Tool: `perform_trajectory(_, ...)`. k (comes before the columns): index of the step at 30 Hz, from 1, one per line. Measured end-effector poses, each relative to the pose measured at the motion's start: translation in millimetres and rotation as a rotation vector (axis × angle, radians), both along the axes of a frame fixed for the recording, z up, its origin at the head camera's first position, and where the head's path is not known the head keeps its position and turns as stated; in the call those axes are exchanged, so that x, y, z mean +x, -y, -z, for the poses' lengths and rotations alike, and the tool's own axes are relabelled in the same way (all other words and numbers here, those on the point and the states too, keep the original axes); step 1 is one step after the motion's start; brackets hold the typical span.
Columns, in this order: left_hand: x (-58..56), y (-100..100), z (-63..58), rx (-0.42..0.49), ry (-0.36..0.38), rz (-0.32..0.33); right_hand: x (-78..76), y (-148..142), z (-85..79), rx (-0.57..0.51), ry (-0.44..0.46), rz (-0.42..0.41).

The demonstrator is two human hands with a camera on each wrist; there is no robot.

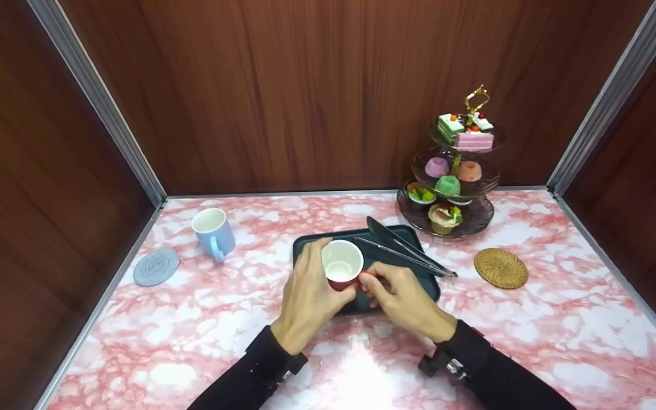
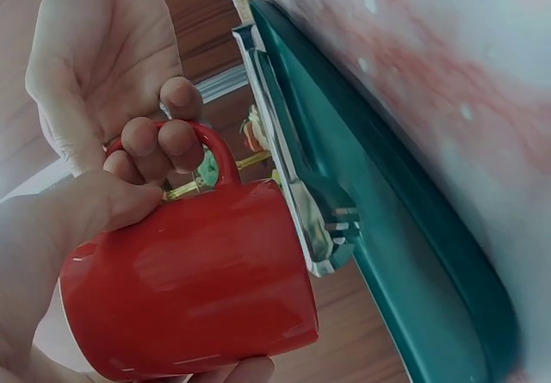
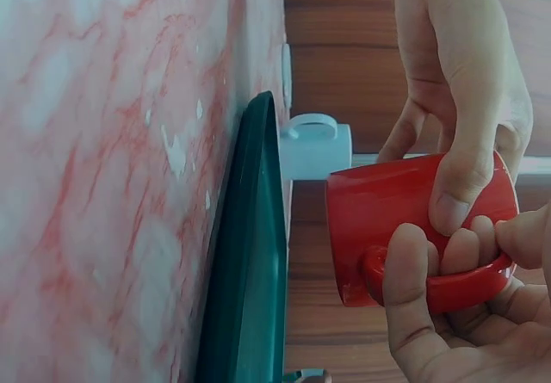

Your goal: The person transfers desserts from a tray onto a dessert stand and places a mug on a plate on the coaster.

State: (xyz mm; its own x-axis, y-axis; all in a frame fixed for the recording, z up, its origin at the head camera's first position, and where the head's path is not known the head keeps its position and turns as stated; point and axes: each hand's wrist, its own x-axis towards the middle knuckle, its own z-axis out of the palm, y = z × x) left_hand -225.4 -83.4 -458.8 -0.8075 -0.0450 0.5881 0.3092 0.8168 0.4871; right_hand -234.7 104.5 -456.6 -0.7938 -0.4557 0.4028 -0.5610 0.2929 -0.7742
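Note:
Both hands hold a red mug (image 2: pixel 198 288) with a white inside over a dark green tray (image 1: pixel 356 307). My left hand (image 1: pixel 308 285) grips the mug's body from the left, its thumb on the near side. With curled fingers, my right hand (image 1: pixel 399 296) holds the handle (image 3: pixel 448 290) on the right side. In both wrist views a gap shows between the mug's base and the tray. Tongs (image 1: pixel 402 256) with a dark spatula-like end lie across the tray's right part, their joined end past its edge.
At the left stand a light blue mug (image 1: pixel 216 232) and a grey round coaster (image 1: pixel 157 267). To the right lies a woven coaster (image 1: pixel 501 268). Behind it rises a three-tier stand (image 1: pixel 479 219) bearing cakes and cupcakes. Wooden panels (image 1: pixel 328 97) enclose the marbled table (image 1: pixel 203 341).

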Motion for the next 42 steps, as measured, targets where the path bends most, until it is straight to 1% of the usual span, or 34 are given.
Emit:
perform_trajectory(4, -2.0, -9, -1.2, 0.007, 0.012, 0.016, 3.8, -8, -6.8, -0.009, -0.003, 0.02)
perform_trajectory(10, -6.0, -22, 0.0, 0.016, 0.01, 0.042, 3.4, -22, -7.0, -0.007, -0.001, 0.057)
perform_trajectory(13, -7.3, -28, -0.3, 0.019, 0.022, 0.047, 2.7, -28, -7.4, -0.011, 0.004, 0.068)
perform_trajectory(20, -10.4, -42, -1.9, 0.036, 0.037, 0.096, 2.9, -43, -10.9, -0.008, 0.015, 0.119)
perform_trajectory(24, -11.7, -50, -1.8, 0.045, 0.053, 0.125, 1.6, -52, -10.3, 0.005, 0.038, 0.152)
perform_trajectory(28, -13.9, -56, -1.3, 0.048, 0.065, 0.157, -0.1, -61, -9.0, -0.007, 0.081, 0.158)
perform_trajectory(31, -16.0, -61, -0.5, 0.044, 0.065, 0.182, -0.7, -67, -9.3, -0.007, 0.104, 0.16)
perform_trajectory(39, -20.2, -67, 2.8, 0.026, 0.063, 0.247, -0.4, -83, -9.5, 0.016, 0.095, 0.181)
perform_trajectory(42, -20.7, -66, 3.4, 0.019, 0.066, 0.268, -1.9, -91, -9.5, 0.012, 0.11, 0.201)
